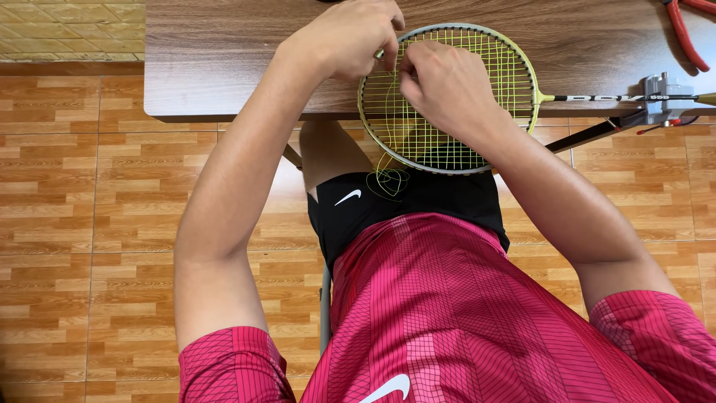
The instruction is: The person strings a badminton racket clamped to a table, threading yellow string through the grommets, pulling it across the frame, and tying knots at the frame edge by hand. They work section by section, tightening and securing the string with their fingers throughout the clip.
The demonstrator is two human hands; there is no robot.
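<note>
A racket [447, 104] with a round yellow-green frame and a net of yellow strings is laid on the brown table [224, 60], its head partly over the near edge. The left hand [347, 37] and the right hand [447, 86] are pressed close together on the racket's top left side. Their fingers are curled tight, and a thin string [388, 179] seems to be pinched; a loose loop of it hangs below the racket. Red pliers [686, 30] are seen far right of the racket.

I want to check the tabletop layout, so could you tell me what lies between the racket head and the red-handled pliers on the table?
In the head view, only bare wooden table lies between the racket head and the red-handled pliers.
</note>
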